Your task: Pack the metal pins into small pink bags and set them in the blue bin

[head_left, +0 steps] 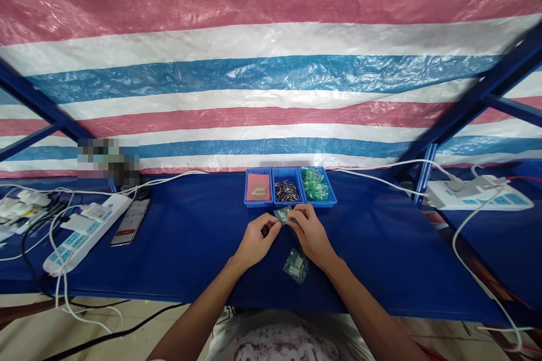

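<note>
A small clear plastic bag [282, 214] is pinched between my two hands, just in front of the blue bins. My left hand [259, 238] is closed, with thumb and forefinger at the bag's left edge. From the other side, my right hand [310, 232] has its fingers closed over the bag's right part. Light-coloured bits show inside, too small to name. A second clear bag [296, 265], holding several pale rod-like pieces, lies on the blue table [182, 248] below my right hand.
Three joined blue bins hold a pink block with a small packet [258, 188], loose metal screw-like pieces [287, 191] and green-tinted plastic bags [315, 185]. Left are a phone [130, 222] and power strip [87, 234]; right, another power strip [480, 194]. A striped sheet [271, 79] hangs behind.
</note>
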Demonstrator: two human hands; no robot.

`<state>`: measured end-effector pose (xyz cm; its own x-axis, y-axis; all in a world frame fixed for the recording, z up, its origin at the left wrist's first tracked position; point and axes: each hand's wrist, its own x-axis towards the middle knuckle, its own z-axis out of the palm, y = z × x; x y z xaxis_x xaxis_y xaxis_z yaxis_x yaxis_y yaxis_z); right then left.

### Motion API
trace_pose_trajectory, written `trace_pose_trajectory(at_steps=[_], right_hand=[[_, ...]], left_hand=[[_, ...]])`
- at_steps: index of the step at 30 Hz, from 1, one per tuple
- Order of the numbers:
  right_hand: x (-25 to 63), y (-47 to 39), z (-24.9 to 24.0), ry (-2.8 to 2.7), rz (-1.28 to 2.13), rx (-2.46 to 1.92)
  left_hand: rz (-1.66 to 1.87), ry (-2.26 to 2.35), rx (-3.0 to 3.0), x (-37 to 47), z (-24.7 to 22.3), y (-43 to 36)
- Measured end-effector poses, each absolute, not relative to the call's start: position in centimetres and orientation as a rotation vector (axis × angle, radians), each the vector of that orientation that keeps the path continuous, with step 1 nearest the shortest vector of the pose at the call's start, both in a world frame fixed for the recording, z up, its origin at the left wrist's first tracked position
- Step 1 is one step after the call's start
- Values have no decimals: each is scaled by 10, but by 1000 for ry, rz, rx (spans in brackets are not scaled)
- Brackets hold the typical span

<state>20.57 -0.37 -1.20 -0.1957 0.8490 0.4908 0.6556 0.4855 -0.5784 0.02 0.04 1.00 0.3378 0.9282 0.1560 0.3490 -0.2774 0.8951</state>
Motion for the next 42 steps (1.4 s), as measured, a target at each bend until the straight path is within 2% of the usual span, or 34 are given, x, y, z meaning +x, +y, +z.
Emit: trace_pose_trajectory(at_steps=[15, 21, 29, 42], right_hand=[[233, 0, -1, -1479, -110, -1424], [235, 3, 0, -1425, -113, -1445], [240, 10, -5, -1530, 60, -1625], [247, 19, 3, -1529, 80, -1667]], left_hand=[[884, 1144, 1812, 0, 9, 0], [862, 1150, 1849, 0, 10, -1], [862, 1148, 1891, 0, 9, -1], [845, 1149, 1916, 1, 9, -1]])
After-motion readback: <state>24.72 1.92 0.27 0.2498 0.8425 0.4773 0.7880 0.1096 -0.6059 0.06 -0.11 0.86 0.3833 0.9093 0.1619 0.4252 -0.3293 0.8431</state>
